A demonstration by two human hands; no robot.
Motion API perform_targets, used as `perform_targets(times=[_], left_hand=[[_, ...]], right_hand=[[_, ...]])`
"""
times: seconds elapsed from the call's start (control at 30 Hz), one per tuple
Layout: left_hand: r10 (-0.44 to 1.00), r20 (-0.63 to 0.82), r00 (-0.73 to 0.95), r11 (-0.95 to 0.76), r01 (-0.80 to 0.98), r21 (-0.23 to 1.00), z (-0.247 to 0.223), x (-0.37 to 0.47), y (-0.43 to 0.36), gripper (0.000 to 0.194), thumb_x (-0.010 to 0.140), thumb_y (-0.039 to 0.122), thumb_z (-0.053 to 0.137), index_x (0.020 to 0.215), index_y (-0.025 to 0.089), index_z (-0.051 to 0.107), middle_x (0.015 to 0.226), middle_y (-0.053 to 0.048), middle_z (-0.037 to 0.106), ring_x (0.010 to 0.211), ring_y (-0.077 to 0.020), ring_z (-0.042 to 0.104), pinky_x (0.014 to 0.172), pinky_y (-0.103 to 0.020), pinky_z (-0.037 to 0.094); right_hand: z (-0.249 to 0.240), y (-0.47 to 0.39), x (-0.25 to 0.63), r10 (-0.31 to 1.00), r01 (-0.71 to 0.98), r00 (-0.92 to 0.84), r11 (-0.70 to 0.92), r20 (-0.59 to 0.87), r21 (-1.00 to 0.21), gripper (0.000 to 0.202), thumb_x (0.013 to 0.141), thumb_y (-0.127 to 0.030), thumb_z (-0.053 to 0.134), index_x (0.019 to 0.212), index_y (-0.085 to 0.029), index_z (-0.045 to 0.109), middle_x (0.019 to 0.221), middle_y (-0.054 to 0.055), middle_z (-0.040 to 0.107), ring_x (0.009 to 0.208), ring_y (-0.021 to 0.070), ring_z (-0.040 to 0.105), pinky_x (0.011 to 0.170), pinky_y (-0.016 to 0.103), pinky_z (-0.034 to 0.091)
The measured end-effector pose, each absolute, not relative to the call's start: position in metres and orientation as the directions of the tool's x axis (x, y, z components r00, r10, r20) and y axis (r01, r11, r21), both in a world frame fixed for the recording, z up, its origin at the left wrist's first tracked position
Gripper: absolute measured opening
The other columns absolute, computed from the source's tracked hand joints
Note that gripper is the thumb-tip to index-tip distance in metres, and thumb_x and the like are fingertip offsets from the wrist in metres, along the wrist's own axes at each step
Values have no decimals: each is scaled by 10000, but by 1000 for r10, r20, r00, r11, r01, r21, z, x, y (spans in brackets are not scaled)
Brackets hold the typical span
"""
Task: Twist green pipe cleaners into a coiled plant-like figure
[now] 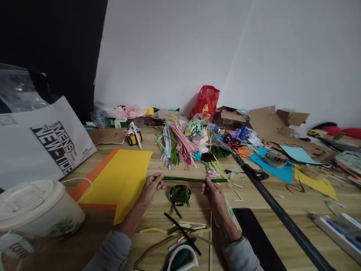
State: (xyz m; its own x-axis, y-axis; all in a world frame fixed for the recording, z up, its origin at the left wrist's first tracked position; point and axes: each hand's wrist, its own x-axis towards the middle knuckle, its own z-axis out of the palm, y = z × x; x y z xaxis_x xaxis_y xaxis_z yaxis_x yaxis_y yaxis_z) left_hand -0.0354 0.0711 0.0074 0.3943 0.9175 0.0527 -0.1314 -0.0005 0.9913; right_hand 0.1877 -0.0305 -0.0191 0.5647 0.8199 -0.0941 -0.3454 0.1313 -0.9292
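Dark green pipe cleaners (184,178) stretch level between my two hands, above the wooden table. At their left end, my left hand (153,184) is closed with thumb and fingers pinched. My right hand (211,188) pinches them near the right, and a short length sticks out beyond its fingers. Just below the stretched strands sits a coiled green pipe cleaner piece (180,195) with a dark rim and a tail hanging toward me. Nearer me lie loose brown and green pipe cleaners (183,233) and pale sticks, crossing one another.
Bundled coloured pipe cleaners (180,143) lie beyond my hands. Yellow paper (126,173), a lidded tub (39,210) and a white paper bag (53,139) stand left. A black phone-like slab (256,237), a dark strip (282,210) and cardboard boxes (276,120) are right.
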Motion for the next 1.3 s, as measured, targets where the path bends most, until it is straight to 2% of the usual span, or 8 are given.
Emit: perform_targets(times=[0.3, 0.47, 0.6, 0.77, 0.9, 1.0, 1.17, 1.3], left_hand=[[929, 28, 369, 78, -270, 960, 4, -37, 71, 429, 768, 498, 583, 538, 185, 401, 446, 74, 363, 489, -98, 476, 585, -239, 400], [951, 19, 310, 77, -294, 953, 3, -36, 71, 473, 768, 547, 558, 517, 192, 372, 421, 76, 343, 480, -97, 484, 590, -239, 416], [974, -16, 227, 92, -328, 940, 1, -34, 72, 449, 722, 559, 602, 560, 186, 410, 443, 68, 423, 441, -84, 454, 503, -223, 399], [989, -24, 148, 74, -344, 936, -1, -32, 72, 398, 674, 475, 684, 582, 178, 437, 411, 84, 413, 389, -65, 399, 426, -198, 350], [977, -66, 200, 159, -495, 854, 1, -33, 72, 345, 591, 381, 762, 641, 154, 508, 529, 50, 523, 473, -72, 476, 465, -201, 387], [970, -58, 235, 184, -559, 808, 3, -34, 72, 303, 571, 314, 780, 657, 140, 547, 602, 20, 566, 550, -85, 525, 515, -209, 410], [956, -37, 291, 212, -598, 773, 4, -33, 69, 269, 565, 242, 786, 739, 133, 612, 664, 8, 599, 600, -89, 549, 573, -215, 434], [937, -28, 348, 232, -563, 793, 5, -29, 65, 344, 562, 218, 786, 865, 142, 643, 735, -8, 627, 634, -98, 563, 596, -215, 441]], right_hand=[[-15, -32, 182, 840, -323, 538, 126, -73, -938, 410, 627, -558, 732, 628, -152, 674, 541, 19, 637, 455, 123, 531, 478, 254, 423], [-7, -38, 176, 858, -295, 514, 181, 4, -938, 391, 710, -539, 679, 799, -161, 726, 624, 18, 652, 530, 126, 555, 517, 251, 442], [-2, -40, 172, 876, -295, 482, 190, 26, -936, 365, 753, -495, 660, 938, -188, 733, 675, 15, 667, 580, 124, 570, 564, 244, 459], [-6, -39, 172, 876, -366, 482, 199, -2, -909, 315, 711, -462, 712, 878, -196, 743, 854, 49, 714, 673, 150, 616, 530, 229, 470], [-12, -37, 176, 870, -408, 492, 186, -44, -894, 278, 676, -440, 747, 839, -215, 734, 941, 43, 726, 697, 169, 654, 540, 246, 496], [-15, -37, 177, 870, -405, 489, 157, -68, -901, 309, 678, -455, 739, 867, -211, 725, 903, 60, 737, 714, 199, 679, 549, 266, 512], [-16, -36, 176, 866, -431, 496, 177, -69, -885, 284, 663, -431, 759, 846, -217, 721, 948, 49, 728, 743, 198, 694, 570, 264, 545], [-15, -35, 172, 883, -502, 462, 187, -80, -844, 239, 656, -392, 783, 824, -234, 719, 923, 30, 728, 767, 193, 702, 631, 275, 572]])
